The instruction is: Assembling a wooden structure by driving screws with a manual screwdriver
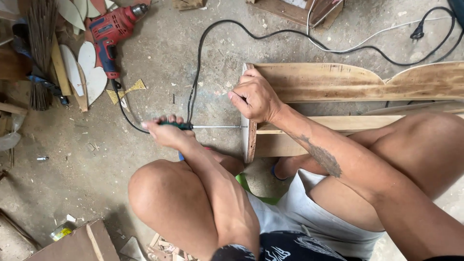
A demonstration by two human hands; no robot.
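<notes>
A long wooden shelf piece [348,82] with a scalloped upper edge is lying on its side across the concrete floor [159,63], stretching from the middle of the view out past the right edge, with a second plank [338,123] running beside it and a pale end board [247,140] closing off its left end. The person is squatting over it, bare knees spreading to either side. The right hand [255,96] is pressing down on the top corner of the end board, its fingers curling together over the wood and bracing it. The left hand [166,131] is wrapping its fingers tightly around the dark green handle of a screwdriver [212,127], whose thin metal shaft is lying level and meeting the face of the end board. A black power cable [270,35] is snaking over the floor behind the work, passing just beside the screwdriver. A red electric drill [112,34] is resting well away at the upper left, among pale rounded wooden cutouts [89,72].
</notes>
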